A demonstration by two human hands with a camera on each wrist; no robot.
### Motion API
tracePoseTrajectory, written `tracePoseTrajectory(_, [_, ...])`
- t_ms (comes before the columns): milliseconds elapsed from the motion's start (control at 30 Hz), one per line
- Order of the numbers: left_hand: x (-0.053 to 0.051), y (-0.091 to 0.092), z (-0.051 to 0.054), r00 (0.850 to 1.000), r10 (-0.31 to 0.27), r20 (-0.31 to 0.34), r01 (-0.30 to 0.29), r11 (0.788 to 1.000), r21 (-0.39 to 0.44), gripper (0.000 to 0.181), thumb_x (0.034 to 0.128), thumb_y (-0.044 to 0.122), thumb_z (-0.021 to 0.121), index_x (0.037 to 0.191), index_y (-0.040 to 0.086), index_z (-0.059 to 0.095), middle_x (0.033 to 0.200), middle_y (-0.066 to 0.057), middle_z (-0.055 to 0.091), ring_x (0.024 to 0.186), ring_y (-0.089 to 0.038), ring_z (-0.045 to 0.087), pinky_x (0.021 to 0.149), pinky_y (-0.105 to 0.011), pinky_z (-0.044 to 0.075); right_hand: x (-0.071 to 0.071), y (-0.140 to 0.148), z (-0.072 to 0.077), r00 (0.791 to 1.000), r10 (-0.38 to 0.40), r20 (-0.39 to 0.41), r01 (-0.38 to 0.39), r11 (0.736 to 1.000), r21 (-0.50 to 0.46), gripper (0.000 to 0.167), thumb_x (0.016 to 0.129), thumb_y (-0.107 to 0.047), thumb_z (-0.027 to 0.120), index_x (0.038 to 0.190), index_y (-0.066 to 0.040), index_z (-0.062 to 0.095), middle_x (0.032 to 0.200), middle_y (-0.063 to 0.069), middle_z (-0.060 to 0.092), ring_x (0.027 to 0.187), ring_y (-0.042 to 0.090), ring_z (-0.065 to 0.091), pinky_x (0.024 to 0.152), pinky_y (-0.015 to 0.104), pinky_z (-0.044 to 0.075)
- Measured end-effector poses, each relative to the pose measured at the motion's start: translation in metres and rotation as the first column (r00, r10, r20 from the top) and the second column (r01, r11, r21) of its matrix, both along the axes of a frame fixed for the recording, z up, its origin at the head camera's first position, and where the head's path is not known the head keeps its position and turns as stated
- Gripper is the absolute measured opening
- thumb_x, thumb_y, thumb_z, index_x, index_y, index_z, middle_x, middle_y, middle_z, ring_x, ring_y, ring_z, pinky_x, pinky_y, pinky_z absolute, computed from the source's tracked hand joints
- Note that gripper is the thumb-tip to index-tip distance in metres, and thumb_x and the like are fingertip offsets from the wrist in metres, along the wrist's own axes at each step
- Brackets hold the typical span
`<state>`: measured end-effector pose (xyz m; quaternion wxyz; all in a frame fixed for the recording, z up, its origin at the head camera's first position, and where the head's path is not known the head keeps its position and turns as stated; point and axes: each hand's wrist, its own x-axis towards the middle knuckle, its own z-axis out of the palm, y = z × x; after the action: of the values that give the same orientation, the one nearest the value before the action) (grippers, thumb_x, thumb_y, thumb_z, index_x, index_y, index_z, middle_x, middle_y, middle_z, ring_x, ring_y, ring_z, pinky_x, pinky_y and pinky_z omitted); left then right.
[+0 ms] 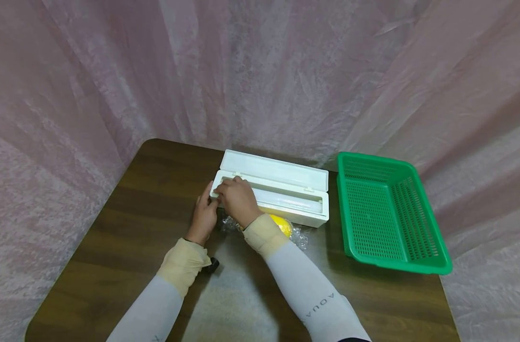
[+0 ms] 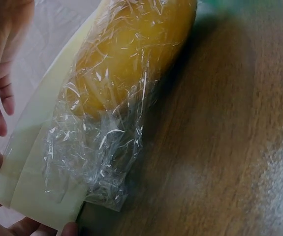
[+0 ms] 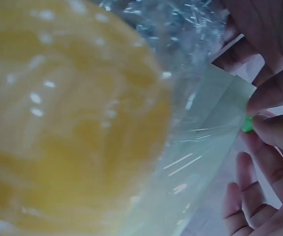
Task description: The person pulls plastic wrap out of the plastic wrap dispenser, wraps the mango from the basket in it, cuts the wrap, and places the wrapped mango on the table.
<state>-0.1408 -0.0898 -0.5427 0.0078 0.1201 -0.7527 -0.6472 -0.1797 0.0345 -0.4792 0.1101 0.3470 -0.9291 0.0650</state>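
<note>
A long white cling film dispenser box (image 1: 304, 220) lies on the table with its lid (image 1: 277, 172) raised and a roll of film (image 1: 287, 200) inside. My left hand (image 1: 203, 219) holds the box's left end. At that same end, my right hand (image 1: 239, 202) pinches a small green piece (image 3: 248, 124), seen between thumb and finger in the right wrist view; it looks like a slide cutter. Against the front of the box rests a yellow rounded object (image 2: 136, 49) under crumpled clear film (image 2: 99, 152). My right forearm partly covers it in the head view.
A green plastic basket (image 1: 397, 267) stands right of the box. A small black object (image 1: 211, 266) lies beside my left wrist on the brown wooden table (image 1: 127, 228). Pink curtain (image 1: 277, 80) hangs behind the table.
</note>
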Motion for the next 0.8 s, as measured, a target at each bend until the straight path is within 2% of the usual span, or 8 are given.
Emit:
tracePoseTrajectory(167, [0.0005, 0.0006, 0.0017, 1.000, -0.004, 0.001, 0.004, 1.000, -0.002, 0.063, 0.1049, 0.020, 0.046, 0.162, 0.028, 0.022, 0.138, -0.019, 0.039, 0.114, -0.027, 0.040, 0.099, -0.040, 0.036, 0.0000, -0.0027, 0.0043, 1.000, -0.020, 0.024, 0.020, 1.000, 0.003, 0.017, 0.097, -0.019, 0.068, 0.108, -0.028, 0.078, 0.102, -0.009, 0.072, 0.090, 0.019, 0.063, 0.072, 0.033, 0.050])
tracePoseTrajectory(400, [-0.0002, -0.0015, 0.0027, 1.000, -0.016, 0.007, 0.016, 1.000, -0.009, 0.061, 0.1050, 0.021, 0.047, 0.162, 0.028, 0.026, 0.141, -0.019, 0.038, 0.110, -0.026, 0.042, 0.094, -0.037, 0.035, -0.0001, -0.0036, 0.0068, 0.998, -0.031, 0.060, 0.031, 1.000, 0.005, 0.017, 0.097, -0.017, 0.067, 0.108, -0.027, 0.077, 0.103, -0.008, 0.071, 0.089, 0.019, 0.063, 0.072, 0.033, 0.051])
tracePoseTrajectory(667, [-0.0007, -0.0025, 0.0025, 1.000, -0.016, 0.004, 0.016, 1.000, 0.006, 0.061, 0.1043, 0.019, 0.047, 0.162, 0.025, 0.026, 0.136, -0.018, 0.039, 0.109, -0.026, 0.041, 0.093, -0.037, 0.035, 0.0000, -0.0042, 0.0074, 0.997, -0.029, 0.069, 0.028, 1.000, 0.012, 0.017, 0.097, -0.016, 0.067, 0.108, -0.026, 0.076, 0.103, -0.007, 0.071, 0.087, 0.019, 0.065, 0.072, 0.035, 0.053])
tracePoseTrajectory(800, [-0.0007, -0.0013, 0.0028, 1.000, -0.012, 0.002, 0.012, 1.000, 0.007, 0.062, 0.1034, 0.018, 0.048, 0.161, 0.024, 0.027, 0.131, -0.017, 0.039, 0.109, -0.026, 0.040, 0.093, -0.037, 0.034, -0.0009, -0.0031, 0.0063, 0.996, -0.011, 0.085, 0.013, 1.000, -0.018, 0.018, 0.096, -0.013, 0.067, 0.108, -0.022, 0.077, 0.109, -0.004, 0.073, 0.097, 0.019, 0.070, 0.082, 0.033, 0.057])
